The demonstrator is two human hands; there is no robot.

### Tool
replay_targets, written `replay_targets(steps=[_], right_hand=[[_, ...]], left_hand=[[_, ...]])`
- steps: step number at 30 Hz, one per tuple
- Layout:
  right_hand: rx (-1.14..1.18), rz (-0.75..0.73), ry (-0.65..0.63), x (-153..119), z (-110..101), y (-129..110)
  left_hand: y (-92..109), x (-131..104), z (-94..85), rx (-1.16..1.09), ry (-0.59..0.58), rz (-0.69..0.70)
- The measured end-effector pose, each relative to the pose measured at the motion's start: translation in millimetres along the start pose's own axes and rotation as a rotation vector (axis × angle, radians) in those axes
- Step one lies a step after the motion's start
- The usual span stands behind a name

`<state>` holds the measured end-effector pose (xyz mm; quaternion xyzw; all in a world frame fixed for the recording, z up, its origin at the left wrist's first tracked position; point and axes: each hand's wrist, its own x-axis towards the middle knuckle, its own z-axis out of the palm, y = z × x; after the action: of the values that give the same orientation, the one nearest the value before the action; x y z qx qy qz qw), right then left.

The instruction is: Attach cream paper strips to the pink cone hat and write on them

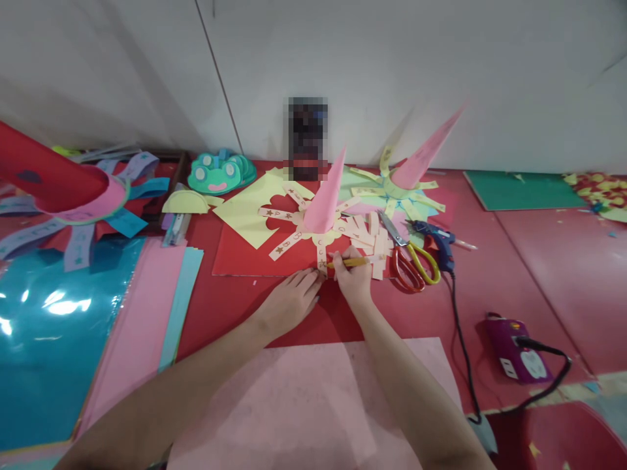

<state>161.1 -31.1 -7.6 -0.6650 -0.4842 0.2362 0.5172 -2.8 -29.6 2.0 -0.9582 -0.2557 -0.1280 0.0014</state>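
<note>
My right hand (353, 277) grips a yellow pen (356, 262), its tip at a cream paper strip (321, 250) that bears letters and a star. My left hand (292, 297) lies flat with fingers stretched out, fingertips at the lower end of that strip. Several such strips fan out from the base of a pink paper cone (326, 203), which stands on a red sheet (240, 251). Loose cream strips (379, 251) lie just right of the pen.
Scissors (415, 262) and a blue glue gun (439, 245) lie at the right, its cord running towards a purple power box (518, 349). Another pink cone (426, 153) stands behind. Frog cutouts (215, 175) and a red cone (53, 173) are on the left.
</note>
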Motion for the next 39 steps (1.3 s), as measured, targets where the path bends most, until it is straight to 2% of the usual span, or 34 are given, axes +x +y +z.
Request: replay_targets(steps=[21,28,39], right_hand=[[0.075,0.041,-0.097,-1,-1,-14],[0.078,0.031,-0.093,1,-1,-12],[-0.002,0.011,0.004,0,0,-5]], left_hand=[[0,0,1.1,-0.033,-0.002,-0.012],[1,0,1.1,-0.016,0.008,-0.002],[1,0,-0.5,-0.058,-0.011,-0.026]])
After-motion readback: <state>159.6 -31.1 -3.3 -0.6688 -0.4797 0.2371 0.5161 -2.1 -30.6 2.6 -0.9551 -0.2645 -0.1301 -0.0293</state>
